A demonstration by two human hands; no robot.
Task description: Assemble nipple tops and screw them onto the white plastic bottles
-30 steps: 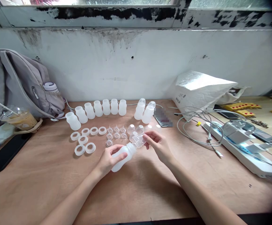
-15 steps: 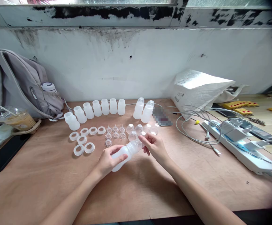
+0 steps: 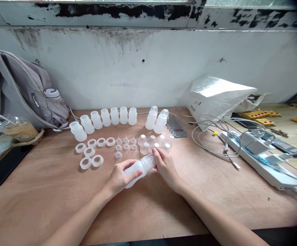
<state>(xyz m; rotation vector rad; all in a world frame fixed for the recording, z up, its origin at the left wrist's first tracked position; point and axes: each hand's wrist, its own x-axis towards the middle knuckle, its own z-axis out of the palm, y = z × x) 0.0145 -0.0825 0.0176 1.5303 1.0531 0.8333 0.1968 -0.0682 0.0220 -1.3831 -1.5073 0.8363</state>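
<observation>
A frosted white baby bottle (image 3: 135, 173) lies tilted between my hands, its capped end pointing up to the right. My left hand (image 3: 121, 176) is wrapped round the bottle's body. At the top end, the fingers of my right hand (image 3: 162, 164) close on the clear cap (image 3: 148, 160), covering part of it. Just beyond are several clear dome caps (image 3: 145, 148). Left of those sit clear nipples (image 3: 118, 155) in short rows, then several white collar rings (image 3: 86, 163). Open bottle bodies (image 3: 115, 116) stand in a curved row behind, and two capped bottles (image 3: 151, 118) stand to their right.
At the left are a grey backpack (image 3: 23, 85), an iced drink cup (image 3: 20, 130) and a black phone (image 3: 7, 166). On the right, a power strip (image 3: 261, 159) with looping white cables lies near a silver-white bag (image 3: 215, 95). A blurred-out flat object (image 3: 177, 126) rests behind the dome caps.
My right hand has shifted slightly down and its fingers have closed further round the cap end. The bottle has moved a little to the right with my left hand.
</observation>
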